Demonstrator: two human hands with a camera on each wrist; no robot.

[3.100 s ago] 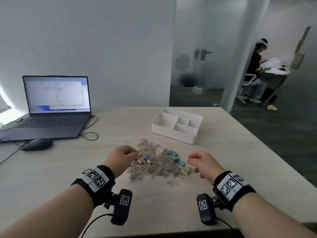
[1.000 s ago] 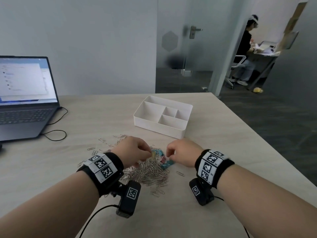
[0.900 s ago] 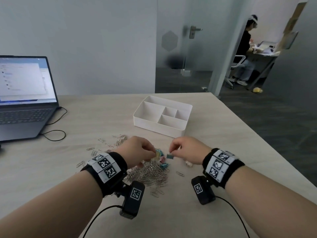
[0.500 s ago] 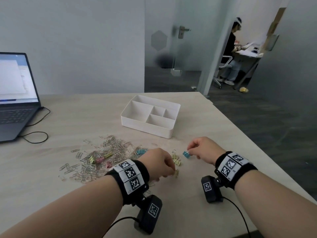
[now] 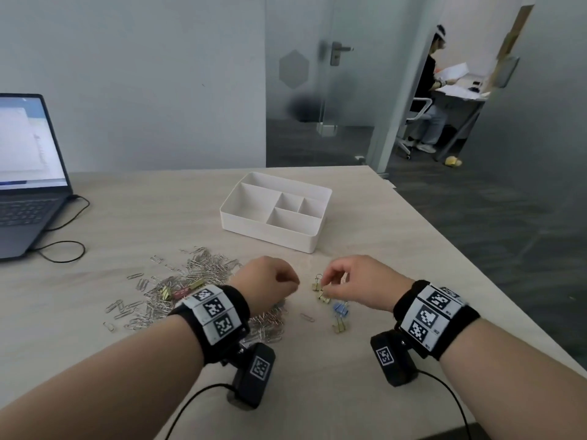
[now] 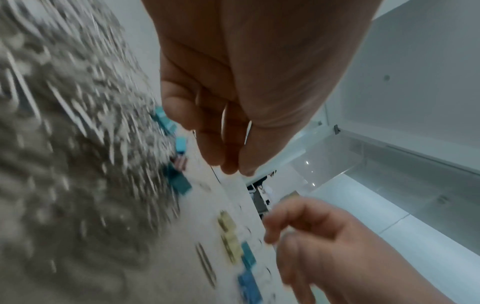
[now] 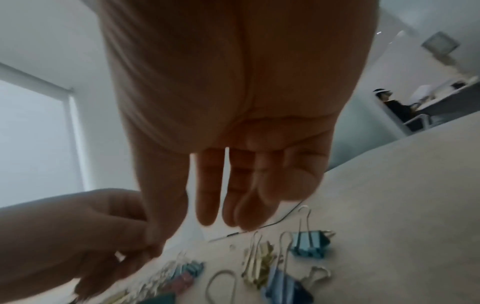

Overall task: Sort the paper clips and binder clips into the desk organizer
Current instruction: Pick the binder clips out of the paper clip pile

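A heap of silver paper clips [image 5: 193, 290] lies at lower left of centre on the desk [image 5: 165, 217], with small gold [image 5: 320, 292] and blue binder clips [image 5: 340, 309] scattered just right of it. The white desk organizer [image 5: 273, 230] sits above centre, all its compartments bare. The left hand [image 5: 265, 285] hovers over the heap's right edge, fingers curled, pinching a thin wire clip. The right hand [image 5: 359, 285] reaches down to the gold clips; whether its grip holds one, I cannot tell.

The left edge is cutting off the laptop [image 5: 22, 173]. Blur is smearing the paper clips [image 6: 64, 144] in the left wrist view, and the left hand [image 5: 265, 285] is hiding whatever its fingers are pinching.
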